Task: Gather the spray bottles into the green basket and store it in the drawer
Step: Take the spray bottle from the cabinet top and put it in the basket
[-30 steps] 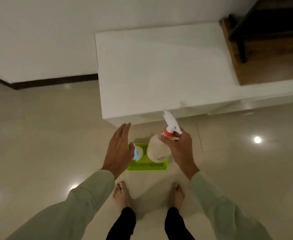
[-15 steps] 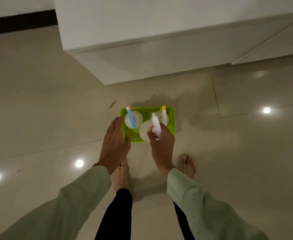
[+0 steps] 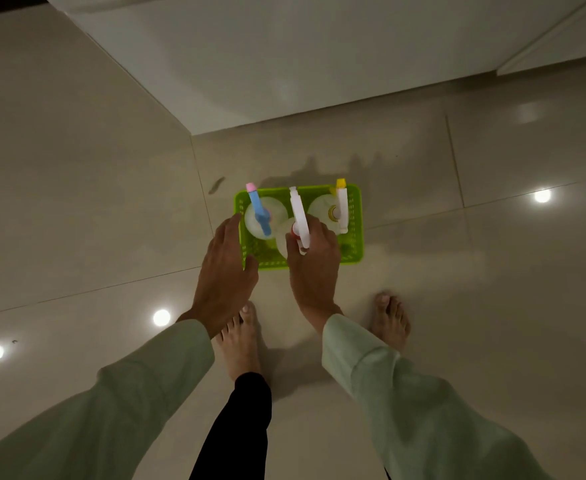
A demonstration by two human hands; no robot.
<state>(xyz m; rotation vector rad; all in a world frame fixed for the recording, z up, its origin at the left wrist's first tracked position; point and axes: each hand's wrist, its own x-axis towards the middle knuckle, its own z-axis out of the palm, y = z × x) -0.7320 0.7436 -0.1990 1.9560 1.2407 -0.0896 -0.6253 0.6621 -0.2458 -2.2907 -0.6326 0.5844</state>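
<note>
A green basket (image 3: pixel 354 233) stands on the tiled floor in front of my feet. Inside it, at the left, is a spray bottle with a blue and pink trigger (image 3: pixel 260 213). At the right stands one with a yellow-tipped trigger (image 3: pixel 340 206). My right hand (image 3: pixel 314 268) grips the neck of a third spray bottle with a white trigger and red collar (image 3: pixel 299 216), held in the basket's middle. My left hand (image 3: pixel 227 271) rests on the basket's left front corner, fingers along the left wall.
A white cabinet (image 3: pixel 284 46) rises just behind the basket, its corner at the upper left. My bare feet (image 3: pixel 241 341) stand close behind the basket. Glossy tiles with light reflections spread to both sides.
The view dropped from the cabinet top to the floor. My right hand lowered the white-triggered bottle into the basket's middle. My left hand came down onto the basket's left corner.
</note>
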